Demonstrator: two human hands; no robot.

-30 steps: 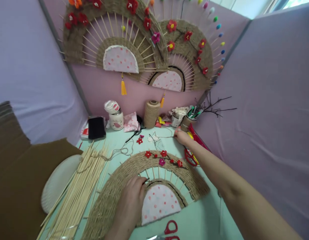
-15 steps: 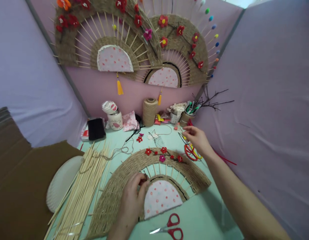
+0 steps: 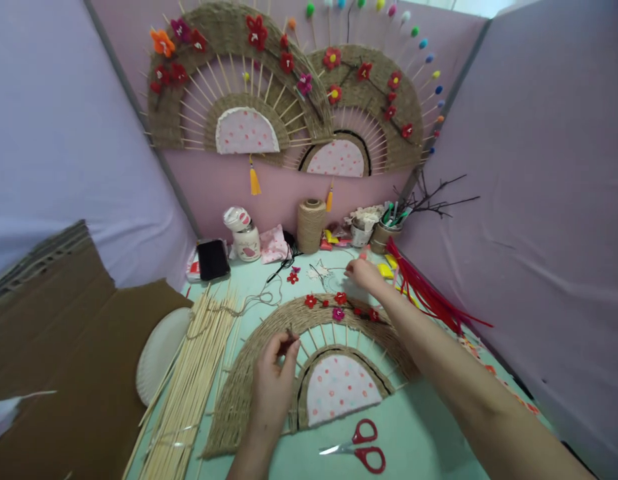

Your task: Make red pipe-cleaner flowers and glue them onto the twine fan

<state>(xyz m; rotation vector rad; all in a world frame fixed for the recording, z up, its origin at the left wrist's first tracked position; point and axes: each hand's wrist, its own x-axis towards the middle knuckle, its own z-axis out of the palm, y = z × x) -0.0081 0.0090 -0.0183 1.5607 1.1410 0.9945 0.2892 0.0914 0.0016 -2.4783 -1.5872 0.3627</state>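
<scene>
My left hand (image 3: 273, 380) is closed in a pinch on a small dark brown twig (image 3: 289, 331), mostly hidden by the fingers. It hovers over the left part of a half-round woven twine fan (image 3: 243, 373). That fan has thin stick ribs, a spotted cloth half-circle (image 3: 343, 390) and red and magenta flowers (image 3: 339, 313) along its top. My right hand (image 3: 366, 275) reaches past the fan's upper edge, fingers bent together; anything in them is hidden. Just left of it lie white lacy pieces (image 3: 319, 272). Red-handled scissors (image 3: 361, 447) lie in front of the fan.
Bundled bamboo sticks (image 3: 189, 387) and a paper plate (image 3: 161, 350) lie at left beside cardboard (image 3: 79, 360). Behind stand a twine spool (image 3: 311, 227), a white jar (image 3: 247, 243) and a pen cup (image 3: 386, 235). Red pipe cleaners (image 3: 433, 293) lie at right. Finished fans (image 3: 189, 120) hang on the wall.
My right hand has moved left, from beside the scissors at the right toward the white lacy pieces. My left hand has risen slightly with the twig. The view has shifted left.
</scene>
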